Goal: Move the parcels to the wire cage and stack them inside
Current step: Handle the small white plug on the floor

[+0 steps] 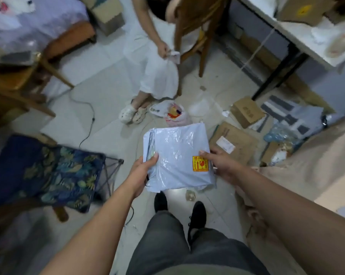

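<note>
A pale tiled floor [108,92] fills most of the view, and a white table [298,34] on dark legs is seen at the upper right with a cardboard carton on it. At the left a dark blue leaf-patterned cloth [48,171] is draped over a low support, and a thin dark wire frame [110,171] shows at its right edge; whether this is the cage cannot be told. A wooden chair [193,20] stands at the top, and a seated person in white clothing [153,72] is seen beside it, feet in pale clogs on the floor. The parcel [177,155], a pale grey-blue plastic mailer bag, is held level in the air at the centre, above the floor and in front of the wearer's black shoes [197,213], to the right of the patterned cloth and apart from it. It is gripped at its near left edge by the left hand [142,167], the thumb laid on top and the fingers hidden underneath. Its near right edge is gripped by the right hand [221,163], the thumb pressed on top and the remaining fingers concealed below. Brown cardboard boxes [245,112] lie scattered on the floor to the right. A small white plastic bag [175,114] with coloured contents rests just beyond the parcel. A yellow sticker [200,163] with red print is fixed to the parcel beside the right thumb. A thin dark cable [88,116] trails over the floor at the left.
</note>
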Demonstrator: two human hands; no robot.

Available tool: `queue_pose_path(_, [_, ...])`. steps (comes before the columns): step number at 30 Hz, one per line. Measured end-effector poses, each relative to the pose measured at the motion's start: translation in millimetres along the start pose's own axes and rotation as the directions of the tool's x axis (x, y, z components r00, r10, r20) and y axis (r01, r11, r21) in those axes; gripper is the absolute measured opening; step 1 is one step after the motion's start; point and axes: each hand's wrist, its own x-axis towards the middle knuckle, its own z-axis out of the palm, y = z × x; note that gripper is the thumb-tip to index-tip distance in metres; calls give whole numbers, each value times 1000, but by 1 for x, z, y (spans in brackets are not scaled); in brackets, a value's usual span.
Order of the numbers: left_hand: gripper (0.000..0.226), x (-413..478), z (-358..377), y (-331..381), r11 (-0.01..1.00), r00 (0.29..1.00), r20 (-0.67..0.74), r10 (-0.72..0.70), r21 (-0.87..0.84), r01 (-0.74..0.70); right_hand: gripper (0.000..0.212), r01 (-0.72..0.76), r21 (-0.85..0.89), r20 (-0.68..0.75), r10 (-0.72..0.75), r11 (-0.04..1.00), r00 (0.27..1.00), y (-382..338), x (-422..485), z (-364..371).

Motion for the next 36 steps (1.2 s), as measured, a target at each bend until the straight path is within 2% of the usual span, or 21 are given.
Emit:
queue_pose_path(6, [55,-78,-69,-52,974,958,-280,69,-189,-125,37,59,-281,215,3,958,977,-4,-10,89])
queue_pose_path(10, [61,-140,-123,-102,916,897,-439,57,-334,-222,37,129,-471,349,50,873,936,15,-26,167])
queue_pose_path(15, [37,-245,-180,-187,769,821,-569,32,-511,-384,38,202,-613,479,155,764,864,69,-62,276])
queue_pose_path(20, [41,-347,-211,-287,631,701,-706,-105,-592,-502,38,281,-721,556,286,634,780,157,-107,374])
queue_pose_path(25, [52,-410,-210,-371,583,590,-763,-263,-613,-533,35,374,-796,566,364,476,740,243,-139,439])
queue_pose_path(30, [55,-430,-195,-425,513,428,-773,-468,-632,-580,43,488,-819,573,392,302,720,313,-152,486])
queue_pose_path(36, [41,-453,-169,-476,418,261,-712,-652,-625,-660,33,588,-799,538,590,128,602,385,-169,528])
